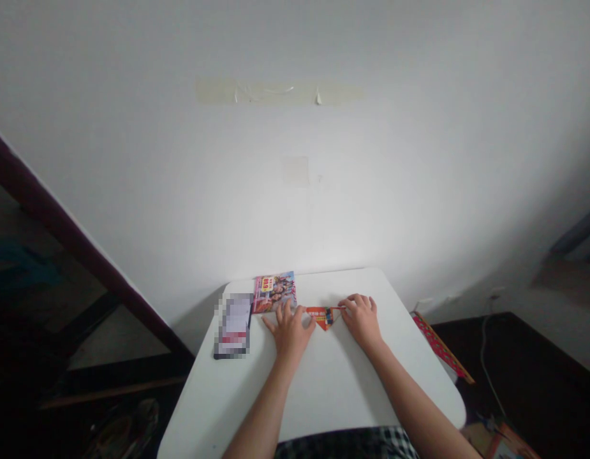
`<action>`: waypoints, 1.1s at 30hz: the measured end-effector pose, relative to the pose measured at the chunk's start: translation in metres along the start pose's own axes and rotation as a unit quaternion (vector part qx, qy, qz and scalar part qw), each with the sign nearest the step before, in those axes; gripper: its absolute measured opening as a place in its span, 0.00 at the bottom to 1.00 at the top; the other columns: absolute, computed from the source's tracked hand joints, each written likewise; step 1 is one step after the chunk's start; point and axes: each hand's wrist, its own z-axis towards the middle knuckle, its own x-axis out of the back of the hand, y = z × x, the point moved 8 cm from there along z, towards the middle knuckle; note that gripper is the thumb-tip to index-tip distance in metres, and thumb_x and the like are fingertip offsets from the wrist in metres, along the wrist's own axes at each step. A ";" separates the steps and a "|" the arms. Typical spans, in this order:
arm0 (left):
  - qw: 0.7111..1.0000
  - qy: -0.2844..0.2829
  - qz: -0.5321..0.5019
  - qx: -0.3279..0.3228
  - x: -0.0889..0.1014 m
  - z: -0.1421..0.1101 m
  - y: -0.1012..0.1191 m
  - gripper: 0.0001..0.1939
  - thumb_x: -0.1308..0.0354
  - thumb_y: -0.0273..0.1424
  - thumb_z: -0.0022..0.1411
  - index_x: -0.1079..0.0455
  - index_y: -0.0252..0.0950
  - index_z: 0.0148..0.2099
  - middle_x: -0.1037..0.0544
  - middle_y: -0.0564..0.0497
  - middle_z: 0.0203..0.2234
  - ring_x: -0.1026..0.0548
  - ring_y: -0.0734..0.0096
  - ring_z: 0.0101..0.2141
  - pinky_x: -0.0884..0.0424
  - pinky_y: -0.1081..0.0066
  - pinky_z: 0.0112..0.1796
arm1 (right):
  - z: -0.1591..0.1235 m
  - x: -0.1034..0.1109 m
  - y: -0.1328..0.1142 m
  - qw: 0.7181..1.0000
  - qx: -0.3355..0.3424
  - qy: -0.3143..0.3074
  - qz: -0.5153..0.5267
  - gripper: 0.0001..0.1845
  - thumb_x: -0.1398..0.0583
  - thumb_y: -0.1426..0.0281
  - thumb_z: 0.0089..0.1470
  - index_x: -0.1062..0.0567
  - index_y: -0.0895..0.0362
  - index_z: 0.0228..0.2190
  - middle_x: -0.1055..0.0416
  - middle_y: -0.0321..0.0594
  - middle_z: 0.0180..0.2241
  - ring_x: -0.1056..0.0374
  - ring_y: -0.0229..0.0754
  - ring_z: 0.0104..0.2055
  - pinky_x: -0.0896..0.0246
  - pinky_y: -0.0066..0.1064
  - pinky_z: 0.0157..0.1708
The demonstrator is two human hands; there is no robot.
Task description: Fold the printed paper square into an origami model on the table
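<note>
Orange printed paper triangle (320,316): between your hands, near the white desk's (323,389) far edge.
Your left hand (291,330): fingers spread, thumb and forefinger at its left end.
Your right hand (362,320): fingertips grasping its right end.

Folded orange paper (326,316) on tabletop (326,376)

The near part of the white table (323,398) lies open between the forearms; a phone (233,325) and a leaflet (274,292) block the far left.
</note>
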 end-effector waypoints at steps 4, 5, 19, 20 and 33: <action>1.000 -0.008 0.004 -0.004 0.001 -0.002 0.002 0.16 0.40 0.45 0.58 0.24 0.48 0.47 0.34 0.45 0.63 0.42 0.45 0.63 0.58 0.28 0.60 | 0.001 0.000 -0.002 1.000 0.001 0.003 0.002 0.10 0.41 0.67 0.60 0.20 0.45 0.38 0.28 0.39 0.44 0.38 0.46 0.52 0.59 0.50 0.63; 1.000 -0.009 0.005 -0.005 0.001 -0.002 0.002 0.17 0.40 0.45 0.57 0.24 0.47 0.47 0.34 0.45 0.63 0.42 0.45 0.63 0.58 0.28 0.60 | 0.001 0.001 -0.001 1.000 -0.004 0.006 0.004 0.09 0.41 0.67 0.59 0.20 0.45 0.38 0.28 0.39 0.44 0.39 0.47 0.53 0.58 0.50 0.62; 0.999 -0.037 0.010 -0.001 -0.004 -0.007 0.002 0.24 0.39 0.50 0.55 0.27 0.46 0.52 0.39 0.43 0.66 0.45 0.43 0.65 0.62 0.28 0.60 | -0.005 -0.001 -0.007 1.000 -0.011 -0.024 0.016 0.16 0.36 0.56 0.53 0.23 0.45 0.44 0.32 0.42 0.50 0.41 0.54 0.56 0.57 0.58 0.61; 0.999 -0.036 0.009 -0.002 -0.004 -0.007 0.003 0.25 0.39 0.50 0.56 0.27 0.46 0.52 0.38 0.43 0.66 0.45 0.43 0.65 0.62 0.28 0.60 | -0.005 -0.001 -0.008 1.000 -0.009 -0.019 0.016 0.17 0.36 0.56 0.54 0.23 0.45 0.45 0.32 0.42 0.50 0.41 0.53 0.56 0.57 0.58 0.61; 1.000 -0.007 0.007 -0.016 0.000 -0.005 0.010 0.17 0.38 0.47 0.57 0.23 0.46 0.46 0.34 0.46 0.63 0.41 0.42 0.63 0.59 0.29 0.61 | -0.002 -0.002 -0.009 1.000 0.005 -0.006 0.024 0.10 0.38 0.59 0.57 0.20 0.40 0.42 0.30 0.38 0.48 0.41 0.50 0.56 0.64 0.62 0.64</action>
